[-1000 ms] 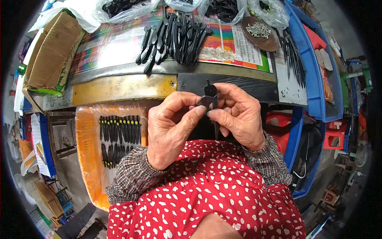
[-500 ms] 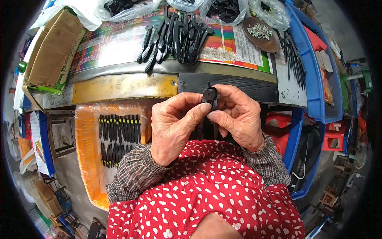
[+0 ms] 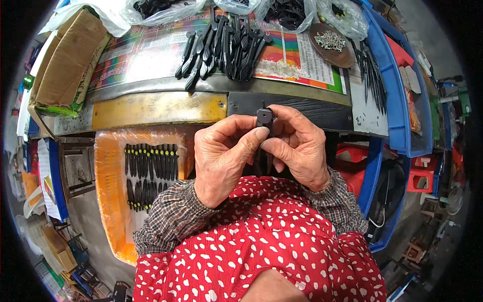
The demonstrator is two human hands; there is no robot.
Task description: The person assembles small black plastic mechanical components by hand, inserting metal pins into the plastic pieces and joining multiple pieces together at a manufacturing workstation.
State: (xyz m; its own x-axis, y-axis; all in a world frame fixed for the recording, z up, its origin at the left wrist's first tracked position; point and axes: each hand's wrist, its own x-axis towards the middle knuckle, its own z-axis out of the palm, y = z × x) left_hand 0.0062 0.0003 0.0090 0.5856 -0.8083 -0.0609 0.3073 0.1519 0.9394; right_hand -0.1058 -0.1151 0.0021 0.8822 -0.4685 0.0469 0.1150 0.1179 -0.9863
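Firstly, nearest to the camera, a red garment with white spots (image 3: 261, 236) fills the lower middle of the frame, with checked sleeves (image 3: 171, 216) at both sides. Just above it, near the centre, the left hand (image 3: 219, 158) and the right hand (image 3: 301, 151) are close together, and both pinch one black piece (image 3: 265, 117) between thumb and fingers. Its squarish head shows a small hole, but its lower part is mostly hidden, so I cannot tell how it is joined; I judge that it is only partly assembled. At left of centre, in an orange basket (image 3: 103, 186), two rows of black pieces with yellow-green dots (image 3: 151, 160) lie in order, and these seem to be done. Much seems to be left: at the top centre, a heap of black parts (image 3: 221, 50) lies on colourful printed sheets (image 3: 151, 55), and behind it are clear bags (image 3: 310, 17) with more dark parts. The table's worn front edge has a yellow strip (image 3: 158, 109) and a black strip (image 3: 292, 109). At upper right are a brown dish (image 3: 347, 59) with small metal pins (image 3: 329, 40), thin black parts (image 3: 371, 75) and a blue crate (image 3: 395, 95); at upper left, a cardboard box (image 3: 63, 60). Farther away, the room looks crowded, with a red plastic stool (image 3: 421, 173) at right.
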